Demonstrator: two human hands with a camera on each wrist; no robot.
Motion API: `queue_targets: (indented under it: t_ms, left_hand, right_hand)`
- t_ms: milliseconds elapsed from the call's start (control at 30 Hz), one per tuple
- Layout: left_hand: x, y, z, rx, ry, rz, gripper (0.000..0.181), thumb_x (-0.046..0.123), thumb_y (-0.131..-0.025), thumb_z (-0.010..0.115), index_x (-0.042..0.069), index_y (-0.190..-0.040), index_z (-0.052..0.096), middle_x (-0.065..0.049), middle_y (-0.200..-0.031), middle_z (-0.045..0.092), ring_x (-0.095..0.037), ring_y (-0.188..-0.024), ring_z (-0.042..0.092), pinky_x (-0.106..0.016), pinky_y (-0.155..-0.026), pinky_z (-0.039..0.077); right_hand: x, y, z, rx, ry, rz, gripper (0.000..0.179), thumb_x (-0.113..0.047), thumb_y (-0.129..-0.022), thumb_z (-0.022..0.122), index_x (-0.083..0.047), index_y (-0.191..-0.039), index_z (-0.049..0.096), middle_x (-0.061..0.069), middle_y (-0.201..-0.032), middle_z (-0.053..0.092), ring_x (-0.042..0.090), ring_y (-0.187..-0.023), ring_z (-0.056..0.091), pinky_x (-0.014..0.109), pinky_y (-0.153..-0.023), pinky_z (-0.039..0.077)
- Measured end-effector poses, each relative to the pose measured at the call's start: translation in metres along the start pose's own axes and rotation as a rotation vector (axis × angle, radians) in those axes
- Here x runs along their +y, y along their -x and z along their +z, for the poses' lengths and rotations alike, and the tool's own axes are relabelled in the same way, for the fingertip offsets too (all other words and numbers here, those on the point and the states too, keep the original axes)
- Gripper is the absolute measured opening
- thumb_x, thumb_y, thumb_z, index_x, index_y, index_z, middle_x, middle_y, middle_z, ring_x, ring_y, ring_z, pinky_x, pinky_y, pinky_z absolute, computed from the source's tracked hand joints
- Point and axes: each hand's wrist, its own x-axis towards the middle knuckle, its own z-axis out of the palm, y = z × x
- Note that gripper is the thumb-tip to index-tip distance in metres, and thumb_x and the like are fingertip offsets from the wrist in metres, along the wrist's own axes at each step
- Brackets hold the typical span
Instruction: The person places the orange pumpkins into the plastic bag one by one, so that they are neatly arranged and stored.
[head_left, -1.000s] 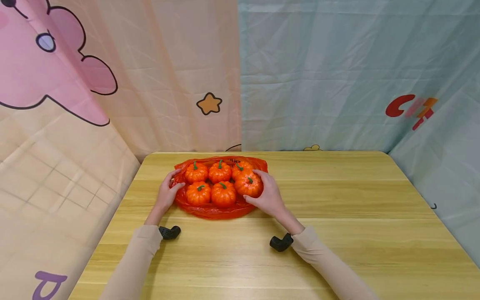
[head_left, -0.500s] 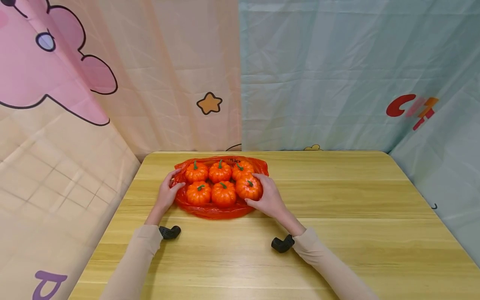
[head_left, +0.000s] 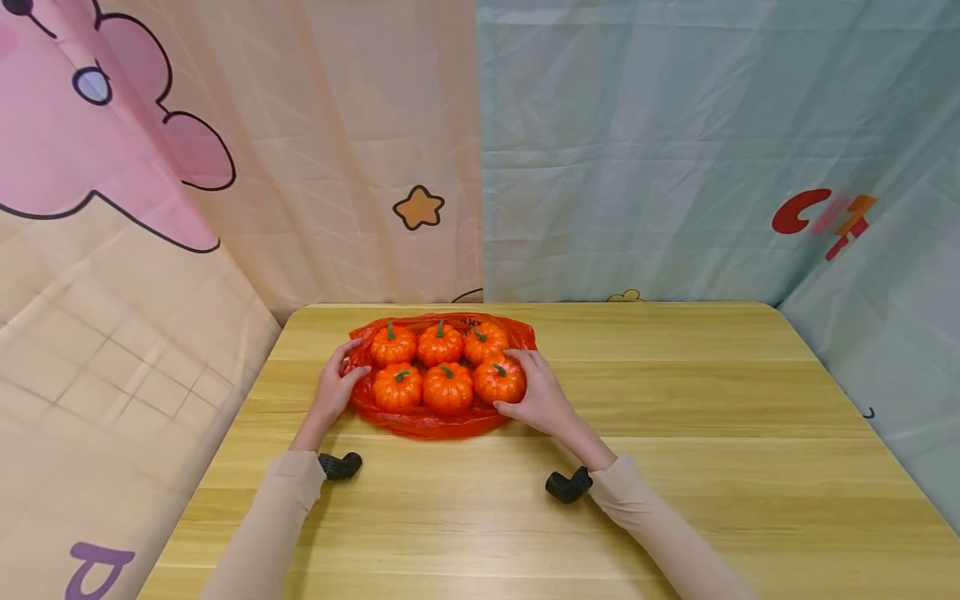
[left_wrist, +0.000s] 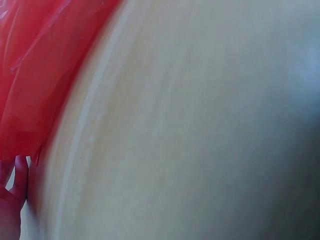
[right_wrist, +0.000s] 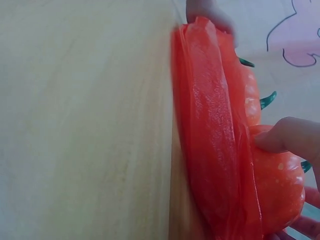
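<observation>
A red plastic bag [head_left: 427, 427] lies spread on the table with several small orange pumpkins in two rows on it. My right hand [head_left: 545, 395] holds the front-right pumpkin [head_left: 498, 382], thumb on its near side and fingers on its far side. The right wrist view shows the thumb [right_wrist: 290, 137] pressed on that pumpkin [right_wrist: 277, 185], just inside the bag's rim [right_wrist: 210, 125]. At the bag's left edge, my left hand [head_left: 333, 387] grips the plastic between thumb and fingers. Only part of that hand [left_wrist: 12, 200] shows beside the bag [left_wrist: 40, 75] in the left wrist view.
The wooden table [head_left: 675, 400] extends right and forward of the bag. Printed curtains [head_left: 630, 167] hang behind it and along both sides. A black wrist camera [head_left: 567, 485] sits by the right cuff, another black camera [head_left: 340, 465] by the left.
My right hand has lowered the pumpkin slightly toward me, into line with the front row. It now covers less of the pumpkin behind. The left hand has stayed in place.
</observation>
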Motion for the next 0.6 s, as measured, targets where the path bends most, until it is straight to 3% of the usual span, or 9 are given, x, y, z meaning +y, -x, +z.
queue_targets:
  t_ms: [167,333,600]
  left_hand:
    - [-0.015,-0.008,-0.001,0.009,-0.027,-0.013,0.053,0.007,-0.096,0.052,0.003,-0.146,0.035,-0.019,-0.153,0.031,-0.034,-0.133,0.035,-0.050,-0.115,0.027]
    - [-0.017,-0.009,0.000,0.007,-0.016,-0.002,0.054,0.006,-0.096,0.051,0.001,-0.146,0.032,-0.021,-0.154,0.029,-0.037,-0.134,0.033,-0.053,-0.115,0.025]
    - [-0.019,-0.008,0.000,0.028,-0.037,0.025,0.052,0.011,-0.096,0.053,0.006,-0.145,0.036,-0.017,-0.152,0.033,-0.034,-0.134,0.035,-0.051,-0.115,0.027]
  right_hand:
    - [0.000,-0.001,-0.001,-0.026,0.009,0.007,0.071,-0.025,-0.068,0.085,-0.008,-0.129,0.054,0.016,-0.127,0.049,0.035,-0.120,0.048,0.053,-0.102,0.043]
    - [0.000,-0.003,-0.002,-0.056,0.032,0.036,0.070,-0.029,-0.069,0.085,-0.008,-0.129,0.056,0.015,-0.127,0.046,0.034,-0.121,0.046,0.052,-0.103,0.042]
    - [-0.006,-0.006,-0.006,-0.086,0.097,0.010,0.069,-0.027,-0.069,0.085,-0.003,-0.128,0.058,0.015,-0.125,0.047,0.034,-0.120,0.043,0.049,-0.102,0.043]
